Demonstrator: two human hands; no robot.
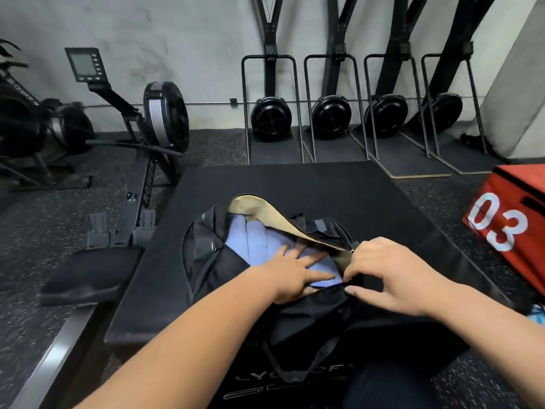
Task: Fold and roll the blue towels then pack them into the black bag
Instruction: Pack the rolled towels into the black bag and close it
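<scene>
Pressing blue towels (259,243) with flat left hand (295,276), right hand (392,276) pinches black bag (206,261) at its edge.

The blue towels (256,246) show only in part: the tan lining flap (265,211) of the black bag (206,261) covers their right side, and the left hand (292,276) covers their near part. The right hand (392,276) hides the bag rim its curled fingers pinch; whether they hold the zip pull cannot be told. The forearms and a trouser leg (383,388) mask the white lettering (295,376). The right edge cuts off the red box (516,208); the top edge cuts off the ski machines (271,113). The rower monitor (84,64) is too small to read.
</scene>
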